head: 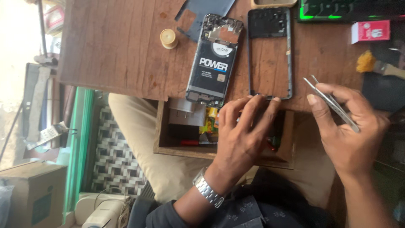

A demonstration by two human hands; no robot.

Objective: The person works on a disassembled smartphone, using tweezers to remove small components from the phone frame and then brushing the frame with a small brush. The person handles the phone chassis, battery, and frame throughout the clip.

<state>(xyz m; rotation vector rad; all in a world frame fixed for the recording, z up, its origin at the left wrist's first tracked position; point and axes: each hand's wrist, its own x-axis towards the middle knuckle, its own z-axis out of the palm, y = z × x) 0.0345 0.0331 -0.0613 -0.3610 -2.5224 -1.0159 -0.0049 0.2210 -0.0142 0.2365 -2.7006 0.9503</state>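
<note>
My left hand (242, 128) hovers over an open wooden drawer (162, 145), fingers spread and curled, fingertips touching the near edge of a black phone frame (289, 55) lying on the wooden table (109, 46). It holds nothing visible. My right hand (350, 126) grips metal tweezers (331, 101), tips pointing up and left toward the frame. An opened phone (215, 59) with its battery exposed lies left of the frame.
A small round cream cap (168, 38) and a dark back cover (202, 12) lie at the table's far side. A red box (370, 31), a brush (371, 63) and a lit keyboard (337, 8) are at the right. The drawer holds small parts.
</note>
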